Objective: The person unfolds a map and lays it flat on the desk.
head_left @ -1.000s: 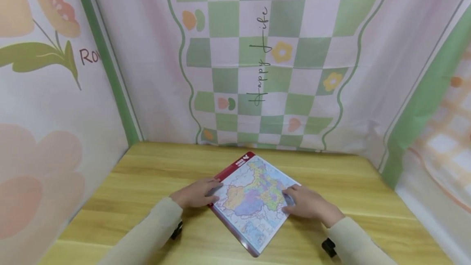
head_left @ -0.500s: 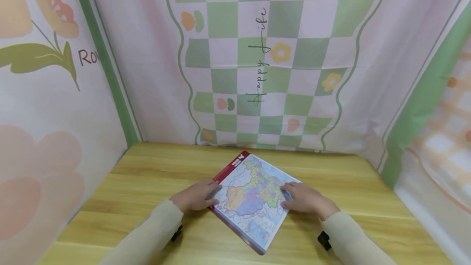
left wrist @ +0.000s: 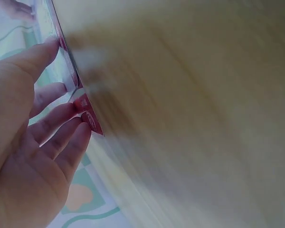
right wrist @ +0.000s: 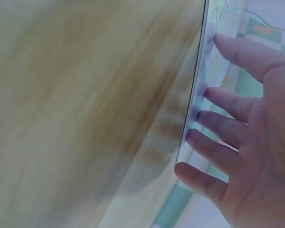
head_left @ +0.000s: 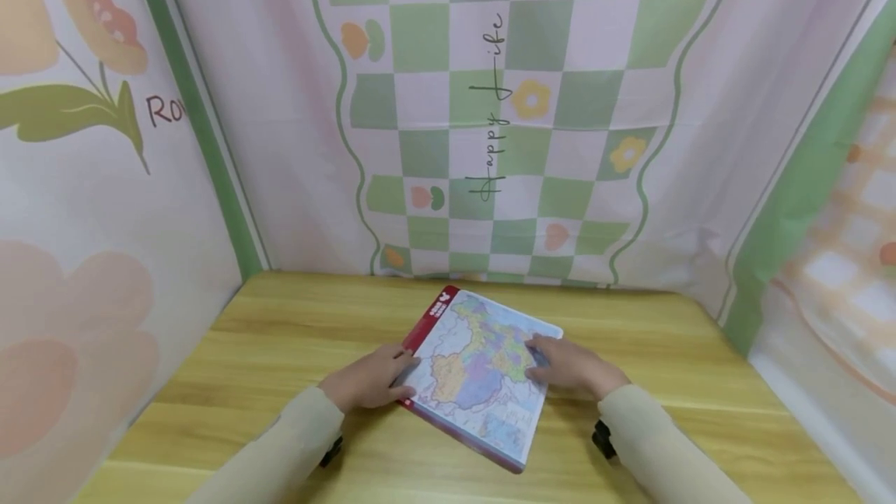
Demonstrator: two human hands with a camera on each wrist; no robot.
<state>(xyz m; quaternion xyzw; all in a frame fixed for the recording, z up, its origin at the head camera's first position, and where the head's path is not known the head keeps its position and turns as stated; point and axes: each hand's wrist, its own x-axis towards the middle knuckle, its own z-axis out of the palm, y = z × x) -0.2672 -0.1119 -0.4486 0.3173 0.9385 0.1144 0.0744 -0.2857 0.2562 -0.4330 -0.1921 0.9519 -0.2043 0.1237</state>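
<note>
In the head view, the map board (head_left: 483, 372) is on the wooden table (head_left: 266, 333), between the two hands, with its red strip at the upper left side. Compared with half a second ago, it has turned a little counterclockwise: the far corner has shifted to the left, and the near corner to the right. The right hand (head_left: 574, 364) has moved slightly farther and to the left together with its side, while the left hand (head_left: 371, 379) is almost in the same place. The hands are apart from each other, each one touching an opposite side of the board. In the left wrist view, the fingers (left wrist: 66, 135) of this hand are spread and rather straight; some tips touch the red edge, and the thumb (left wrist: 42, 52) is against the rim. In the right wrist view, the fingers are also extended and separated, their tips along the thin edge, without being closed around it.
</note>
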